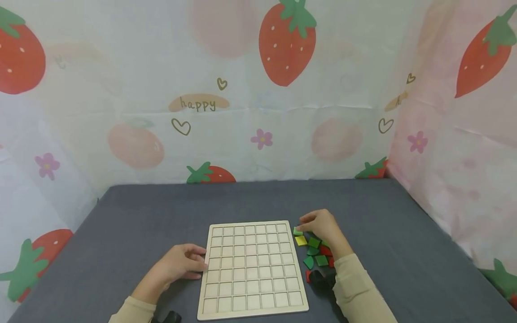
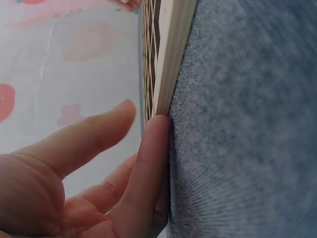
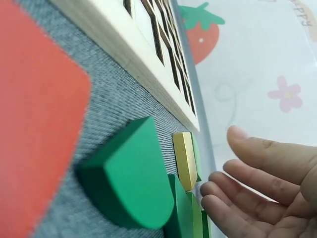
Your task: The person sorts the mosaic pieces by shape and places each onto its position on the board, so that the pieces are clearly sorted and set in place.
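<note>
A pale wooden board [image 1: 252,273] with a grid of square recesses lies flat on the dark cloth. My left hand [image 1: 177,264] is at its left side. In the left wrist view a fingertip touches the board's edge [image 2: 173,54], while the thumb stands apart from it. My right hand [image 1: 322,225] hovers at the board's far right corner, thumb and fingers apart, holding nothing. Close by its fingertips are a light green piece [image 1: 297,232] and a yellow piece [image 1: 300,241]; whether they touch the light green one I cannot tell. A green round-edged piece [image 3: 136,173] lies nearer the wrist.
Several green and red pieces lie loosely grouped right of the board, among them a green square [image 1: 321,260] and a red piece [image 3: 39,119]. Dark wrist devices show below each hand. A strawberry-print curtain [image 1: 258,112] rises behind the grey-covered table [image 1: 161,211].
</note>
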`<state>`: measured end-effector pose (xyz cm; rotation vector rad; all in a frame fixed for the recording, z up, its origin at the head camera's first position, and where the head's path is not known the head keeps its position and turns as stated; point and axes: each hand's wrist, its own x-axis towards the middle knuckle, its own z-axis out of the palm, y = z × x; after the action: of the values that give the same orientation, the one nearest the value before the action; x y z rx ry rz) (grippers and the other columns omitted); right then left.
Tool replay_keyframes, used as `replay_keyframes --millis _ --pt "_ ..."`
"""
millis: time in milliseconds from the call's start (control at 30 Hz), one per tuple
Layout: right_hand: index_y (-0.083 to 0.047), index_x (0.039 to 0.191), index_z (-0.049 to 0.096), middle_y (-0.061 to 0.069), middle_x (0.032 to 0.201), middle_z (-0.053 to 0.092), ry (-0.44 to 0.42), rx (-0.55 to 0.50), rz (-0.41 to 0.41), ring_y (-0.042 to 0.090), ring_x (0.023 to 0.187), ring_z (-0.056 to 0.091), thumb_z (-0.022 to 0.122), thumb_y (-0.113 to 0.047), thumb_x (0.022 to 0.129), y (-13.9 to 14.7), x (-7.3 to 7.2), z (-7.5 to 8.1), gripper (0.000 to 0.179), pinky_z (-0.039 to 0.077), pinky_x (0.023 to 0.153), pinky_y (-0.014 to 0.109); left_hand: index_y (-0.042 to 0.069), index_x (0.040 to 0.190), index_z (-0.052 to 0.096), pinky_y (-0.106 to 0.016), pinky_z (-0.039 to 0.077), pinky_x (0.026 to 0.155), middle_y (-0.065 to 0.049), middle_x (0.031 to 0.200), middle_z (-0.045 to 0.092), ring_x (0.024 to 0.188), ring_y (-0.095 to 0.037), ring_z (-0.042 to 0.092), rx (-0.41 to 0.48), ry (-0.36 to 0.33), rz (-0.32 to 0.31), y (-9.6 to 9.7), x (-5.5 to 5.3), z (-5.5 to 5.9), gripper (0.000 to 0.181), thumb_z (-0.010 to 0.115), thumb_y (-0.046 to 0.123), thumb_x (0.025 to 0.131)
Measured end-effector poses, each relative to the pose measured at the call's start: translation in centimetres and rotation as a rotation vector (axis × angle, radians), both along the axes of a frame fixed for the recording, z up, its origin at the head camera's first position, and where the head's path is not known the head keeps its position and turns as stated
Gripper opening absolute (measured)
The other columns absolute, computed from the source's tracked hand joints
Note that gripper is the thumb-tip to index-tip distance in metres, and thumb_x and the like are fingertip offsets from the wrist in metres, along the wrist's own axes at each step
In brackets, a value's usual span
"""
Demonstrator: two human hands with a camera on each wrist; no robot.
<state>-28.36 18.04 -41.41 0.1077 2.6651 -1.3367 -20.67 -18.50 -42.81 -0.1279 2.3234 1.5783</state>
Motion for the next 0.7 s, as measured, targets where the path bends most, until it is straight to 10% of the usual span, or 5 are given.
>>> replay_keyframes --millis 700 --pt "0.000 0.108 0.075 0.020 0.111 0.071 -0.063 0.089 0.024 0.024 0.088 0.068 0.078 -0.006 0.083 -0.47 0.12 -0.13 0.025 0.059 0.075 0.038 -0.007 0.125 0.057 -0.034 0.060 0.067 -0.011 0.089 0.061 0.074 -0.019 0.064 -0.075 0.014 0.027 0.41 0.00 0.11 0.050 0.076 -0.006 0.079"
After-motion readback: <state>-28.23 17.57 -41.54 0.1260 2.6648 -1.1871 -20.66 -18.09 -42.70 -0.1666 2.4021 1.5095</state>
